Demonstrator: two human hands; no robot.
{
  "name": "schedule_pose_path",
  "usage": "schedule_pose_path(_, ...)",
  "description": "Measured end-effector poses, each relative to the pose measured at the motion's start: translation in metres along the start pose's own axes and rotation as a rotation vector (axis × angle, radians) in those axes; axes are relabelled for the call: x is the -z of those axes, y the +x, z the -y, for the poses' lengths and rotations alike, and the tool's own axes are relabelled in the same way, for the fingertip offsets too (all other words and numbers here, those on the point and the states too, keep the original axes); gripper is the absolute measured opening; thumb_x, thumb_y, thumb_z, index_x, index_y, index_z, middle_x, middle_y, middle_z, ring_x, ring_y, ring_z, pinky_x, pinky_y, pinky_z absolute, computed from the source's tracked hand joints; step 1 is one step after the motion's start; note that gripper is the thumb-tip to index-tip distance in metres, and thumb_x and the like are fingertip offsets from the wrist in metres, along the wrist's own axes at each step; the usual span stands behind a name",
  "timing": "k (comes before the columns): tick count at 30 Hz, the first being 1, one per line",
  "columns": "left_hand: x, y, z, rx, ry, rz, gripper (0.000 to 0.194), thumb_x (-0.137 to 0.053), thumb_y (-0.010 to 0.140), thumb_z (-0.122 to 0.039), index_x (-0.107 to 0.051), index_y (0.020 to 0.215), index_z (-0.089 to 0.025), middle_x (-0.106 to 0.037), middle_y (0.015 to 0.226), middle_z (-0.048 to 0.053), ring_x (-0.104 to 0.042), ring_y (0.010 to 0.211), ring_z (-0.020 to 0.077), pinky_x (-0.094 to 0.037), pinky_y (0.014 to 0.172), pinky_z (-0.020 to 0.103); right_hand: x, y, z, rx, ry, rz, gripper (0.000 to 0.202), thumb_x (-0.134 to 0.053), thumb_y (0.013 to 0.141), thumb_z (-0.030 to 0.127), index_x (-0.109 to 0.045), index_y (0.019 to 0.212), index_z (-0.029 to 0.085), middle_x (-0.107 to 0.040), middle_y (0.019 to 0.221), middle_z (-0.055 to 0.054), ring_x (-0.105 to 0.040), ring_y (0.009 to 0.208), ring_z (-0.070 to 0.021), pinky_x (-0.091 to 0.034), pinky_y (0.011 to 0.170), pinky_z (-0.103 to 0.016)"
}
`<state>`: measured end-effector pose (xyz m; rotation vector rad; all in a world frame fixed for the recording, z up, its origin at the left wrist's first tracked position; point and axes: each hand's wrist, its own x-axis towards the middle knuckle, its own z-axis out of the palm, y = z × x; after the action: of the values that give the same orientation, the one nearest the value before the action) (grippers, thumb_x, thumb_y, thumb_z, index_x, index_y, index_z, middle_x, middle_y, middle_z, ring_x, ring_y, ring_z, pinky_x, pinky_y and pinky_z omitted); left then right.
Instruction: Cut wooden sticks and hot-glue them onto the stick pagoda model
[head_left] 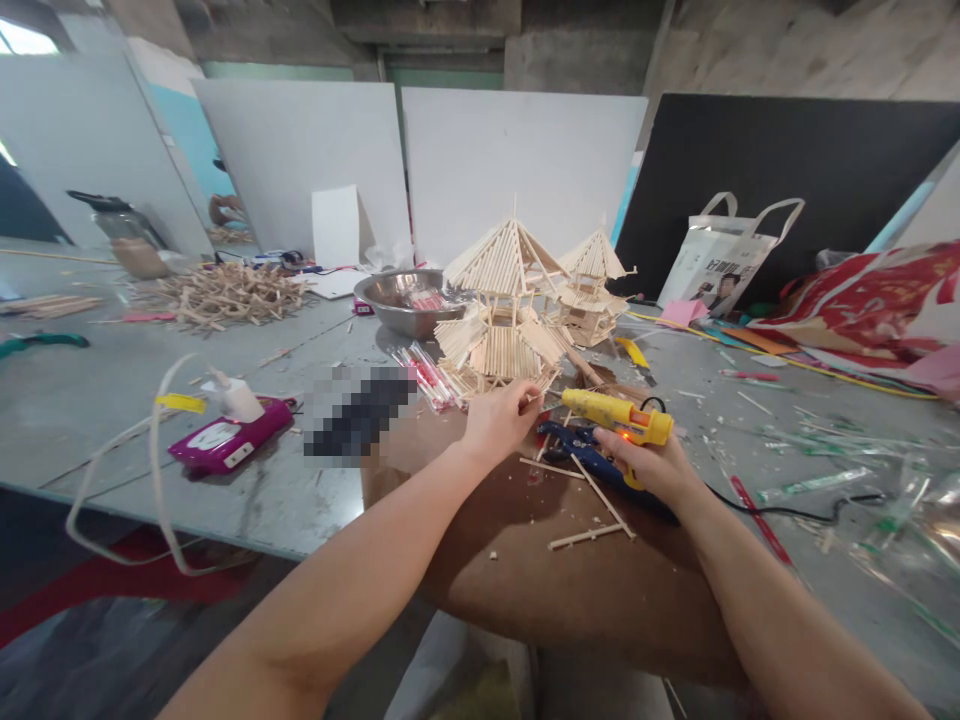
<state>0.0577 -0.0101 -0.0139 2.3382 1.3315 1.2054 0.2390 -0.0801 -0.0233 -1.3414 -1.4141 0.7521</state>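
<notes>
My right hand is wrapped round the grip of a yellow hot glue gun, whose nozzle points left toward my other hand. An orange light glows on the gun. My left hand is closed in a pinch at the front foot of a pagoda model built of thin wooden sticks; whatever its fingertips hold is too small to make out. Under the glue gun lie blue-handled pliers. Loose wooden sticks are scattered in front on a brown board.
Behind stands a second stick model, beside a metal bowl. Leftward are a purple power strip with a white cable and a heap of sticks. Plastic wrappers litter the right side; the gun's black cord crosses there.
</notes>
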Motion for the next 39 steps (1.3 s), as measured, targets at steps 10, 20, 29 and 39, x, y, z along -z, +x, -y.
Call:
schedule_pose_path(10,0.002,0.000,-0.001,0.036,-0.126,-0.042,0.009,-0.054,0.067,-0.028,-0.059,0.069,-0.022,-0.056,0.054,-0.002,-0.047,0.052,0.0102,-0.032,0.054,0.021,0.000,0.002,-0.003,-0.030,0.129,-0.050,0.027,-0.062,0.059,0.041,-0.056,0.066,0.016,-0.046,0.042,0.004,-0.038,0.035,-0.0069,-0.031,0.034,-0.020)
schedule_pose_path(20,0.021,0.027,-0.024,0.438,-0.892,-0.093,0.010,-0.057,0.063,-0.023,-0.051,0.063,-0.015,-0.044,0.040,-0.007,-0.033,0.031,0.0033,-0.024,0.033,0.016,0.001,0.000,0.005,-0.066,0.228,-0.087,0.025,-0.063,0.059,0.040,-0.050,0.059,0.017,-0.042,0.039,0.006,-0.036,0.033,-0.0057,-0.030,0.035,-0.020)
schedule_pose_path(29,0.024,0.056,-0.024,0.455,-1.205,-0.125,0.016,-0.060,0.058,-0.023,-0.047,0.056,-0.015,-0.040,0.037,-0.008,-0.030,0.025,0.0020,-0.018,0.029,0.017,0.000,-0.001,0.010,-0.070,0.239,-0.134,0.031,-0.064,0.055,0.044,-0.052,0.058,0.016,-0.043,0.040,0.005,-0.035,0.031,-0.0056,-0.029,0.031,-0.020)
schedule_pose_path(39,0.030,0.079,-0.027,0.588,-1.339,-0.175,0.022,-0.062,0.058,-0.020,-0.042,0.050,-0.015,-0.039,0.037,-0.007,-0.031,0.027,0.0022,-0.017,0.031,0.018,-0.001,-0.001,0.015,-0.078,0.243,-0.146,0.032,-0.065,0.052,0.046,-0.050,0.051,0.017,-0.042,0.037,0.005,-0.034,0.030,-0.0050,-0.029,0.030,-0.019)
